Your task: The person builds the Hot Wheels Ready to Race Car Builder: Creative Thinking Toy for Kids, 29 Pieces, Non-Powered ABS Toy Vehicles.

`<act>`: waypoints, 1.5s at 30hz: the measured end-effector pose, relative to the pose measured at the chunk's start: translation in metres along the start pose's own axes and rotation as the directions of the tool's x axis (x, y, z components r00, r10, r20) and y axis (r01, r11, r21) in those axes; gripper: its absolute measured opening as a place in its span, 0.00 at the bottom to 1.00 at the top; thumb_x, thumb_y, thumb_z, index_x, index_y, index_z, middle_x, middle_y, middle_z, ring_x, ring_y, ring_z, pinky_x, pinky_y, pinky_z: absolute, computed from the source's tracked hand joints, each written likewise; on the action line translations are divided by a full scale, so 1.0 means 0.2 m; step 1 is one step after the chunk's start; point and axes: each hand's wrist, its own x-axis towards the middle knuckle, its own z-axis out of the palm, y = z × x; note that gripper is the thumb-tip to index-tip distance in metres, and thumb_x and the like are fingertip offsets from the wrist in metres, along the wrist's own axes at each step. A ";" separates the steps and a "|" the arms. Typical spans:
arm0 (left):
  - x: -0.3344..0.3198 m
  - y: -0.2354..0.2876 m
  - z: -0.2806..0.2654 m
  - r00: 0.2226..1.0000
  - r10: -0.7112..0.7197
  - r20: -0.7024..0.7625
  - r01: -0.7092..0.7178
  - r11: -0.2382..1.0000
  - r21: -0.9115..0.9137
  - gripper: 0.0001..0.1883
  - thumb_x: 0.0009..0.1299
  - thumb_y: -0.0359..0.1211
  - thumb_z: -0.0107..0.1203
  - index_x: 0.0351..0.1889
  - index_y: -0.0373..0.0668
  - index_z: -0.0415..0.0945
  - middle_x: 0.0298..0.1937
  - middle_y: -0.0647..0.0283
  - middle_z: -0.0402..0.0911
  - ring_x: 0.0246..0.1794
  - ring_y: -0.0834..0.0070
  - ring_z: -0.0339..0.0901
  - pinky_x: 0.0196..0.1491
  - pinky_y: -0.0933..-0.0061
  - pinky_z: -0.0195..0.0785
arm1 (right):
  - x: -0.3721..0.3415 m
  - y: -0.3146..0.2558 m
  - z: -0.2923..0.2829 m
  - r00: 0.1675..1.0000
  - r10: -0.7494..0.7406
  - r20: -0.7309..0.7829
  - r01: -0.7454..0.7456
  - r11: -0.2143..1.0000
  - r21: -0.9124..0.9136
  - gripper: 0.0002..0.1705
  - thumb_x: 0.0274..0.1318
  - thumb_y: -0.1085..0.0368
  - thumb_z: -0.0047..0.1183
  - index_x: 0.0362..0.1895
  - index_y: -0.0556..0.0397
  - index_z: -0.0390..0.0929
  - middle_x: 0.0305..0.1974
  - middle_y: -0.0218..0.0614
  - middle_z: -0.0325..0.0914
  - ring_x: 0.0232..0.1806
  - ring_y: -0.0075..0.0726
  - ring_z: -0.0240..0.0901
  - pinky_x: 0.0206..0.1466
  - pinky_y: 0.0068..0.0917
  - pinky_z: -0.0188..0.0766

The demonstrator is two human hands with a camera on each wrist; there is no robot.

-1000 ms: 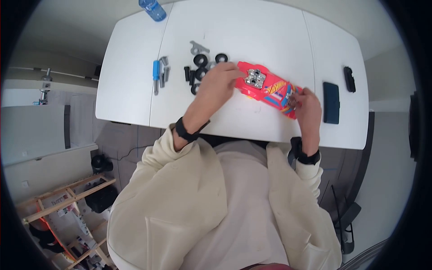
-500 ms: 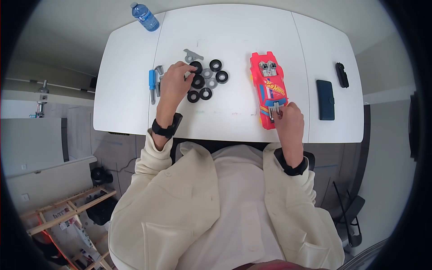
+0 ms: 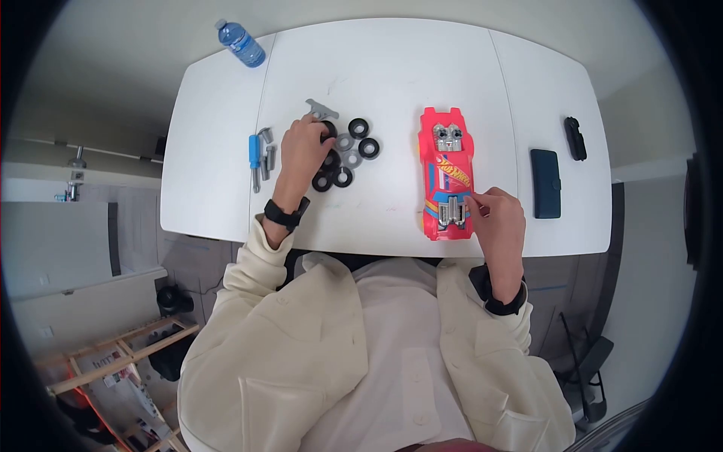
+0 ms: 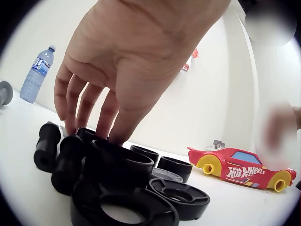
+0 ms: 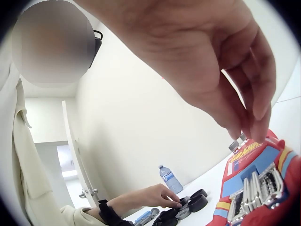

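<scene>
My left hand reaches into the cluster of wheel parts, its thumb and fingers pinching a black toy tire at the far side. More black tires and grey discs lie beside it. Two black pegs stand near these fingers in the left wrist view. A red toy car with silver engine parts rests upright on the white table, its nose away from me. Along the car's right edge hovers my right hand, thumb and fingertips close together with nothing seen between them.
Left of the tires lie a blue-handled screwdriver and grey bolts. A flat grey piece sits behind the tires. A water bottle stands back left; a dark wallet-like case and a small black object lie right.
The car has been turned from slanted to straight, and my right hand has let go of its silver part. My left hand has left the car and moved left to the tires.
</scene>
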 end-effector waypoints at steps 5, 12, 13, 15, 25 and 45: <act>0.01 0.14 -0.07 0.990 -0.015 -0.141 0.000 0.995 -0.102 0.09 0.62 0.31 0.70 0.38 0.39 0.87 0.53 0.56 0.83 0.49 0.55 0.83 0.47 0.63 0.78 | 0.05 0.01 -0.01 0.998 -0.054 -0.032 0.058 0.985 0.164 0.10 0.57 0.66 0.67 0.43 0.55 0.87 0.40 0.42 0.82 0.32 0.50 0.82 0.37 0.41 0.78; -0.13 0.67 -0.13 0.901 0.397 0.173 -0.132 0.632 -0.763 0.15 0.61 0.21 0.70 0.39 0.37 0.72 0.53 0.60 0.79 0.50 0.67 0.83 0.49 0.66 0.85 | 0.10 -0.09 0.03 0.825 -0.555 -0.103 0.563 0.797 0.220 0.40 0.54 0.71 0.66 0.72 0.50 0.68 0.68 0.43 0.67 0.55 0.53 0.78 0.51 0.39 0.81; -0.15 0.72 -0.12 0.885 0.404 0.232 -0.072 0.611 -0.789 0.17 0.61 0.21 0.70 0.38 0.37 0.69 0.53 0.59 0.79 0.50 0.67 0.83 0.49 0.67 0.85 | 0.09 -0.08 0.04 0.828 -0.551 -0.107 0.560 0.799 0.217 0.40 0.54 0.71 0.66 0.72 0.50 0.68 0.68 0.43 0.67 0.55 0.53 0.78 0.51 0.39 0.81; -0.16 0.77 -0.08 0.880 0.385 0.277 -0.001 0.585 -0.811 0.18 0.63 0.22 0.68 0.39 0.39 0.65 0.52 0.59 0.79 0.50 0.67 0.83 0.51 0.68 0.85 | 0.08 -0.05 0.07 0.863 -0.505 -0.023 0.500 0.846 0.183 0.34 0.52 0.72 0.66 0.66 0.52 0.74 0.65 0.42 0.71 0.54 0.52 0.79 0.52 0.38 0.81; -0.20 0.93 -0.01 0.924 0.325 0.201 -0.242 0.905 -0.350 0.29 0.61 0.32 0.73 0.58 0.38 0.70 0.69 0.39 0.60 0.55 0.44 0.79 0.57 0.54 0.75 | 0.32 0.40 0.08 0.955 -0.131 -0.267 0.199 0.949 0.244 0.15 0.51 0.63 0.73 0.36 0.61 0.85 0.43 0.45 0.85 0.39 0.51 0.83 0.44 0.39 0.79; -0.21 0.82 0.10 0.898 0.370 0.236 -0.264 0.885 -0.383 0.49 0.59 0.31 0.74 0.76 0.30 0.55 0.64 0.41 0.63 0.45 0.45 0.82 0.47 0.55 0.79 | 0.53 0.45 0.35 0.994 0.004 -0.105 0.054 0.839 0.542 0.12 0.65 0.65 0.62 0.45 0.62 0.86 0.33 0.50 0.85 0.29 0.47 0.83 0.34 0.34 0.75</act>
